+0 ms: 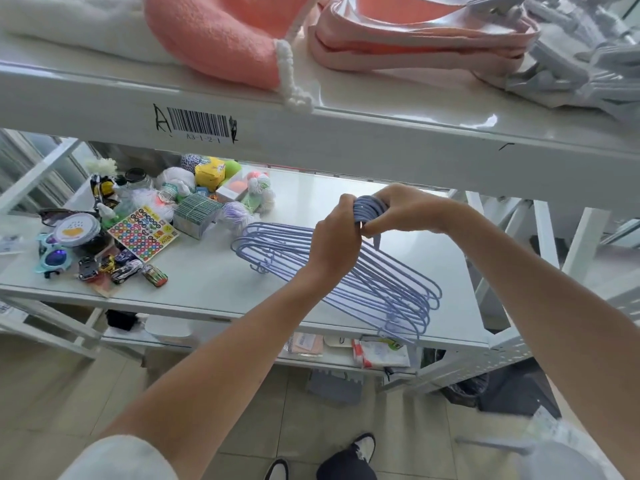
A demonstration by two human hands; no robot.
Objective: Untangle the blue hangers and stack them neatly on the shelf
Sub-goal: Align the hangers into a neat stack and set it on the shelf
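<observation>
A bunch of several blue hangers (388, 282) lies fanned out on the white middle shelf (214, 282), their shoulders spreading left and toward the front right edge. Their hooks are gathered together at the top (369, 207). My left hand (337, 244) grips the necks just below the hooks. My right hand (398, 209) is closed over the bundled hooks from the right. Both hands touch each other around the bunch. The lower right hanger ends reach the shelf's front edge.
Toys, sunglasses, a sticker sheet (143, 233), toy cars (121, 268) and yarn balls crowd the shelf's left part. The upper shelf (346, 133) overhangs close above my hands and carries pink cushions (221, 36) and grey hangers (571, 57). A lower shelf holds packets.
</observation>
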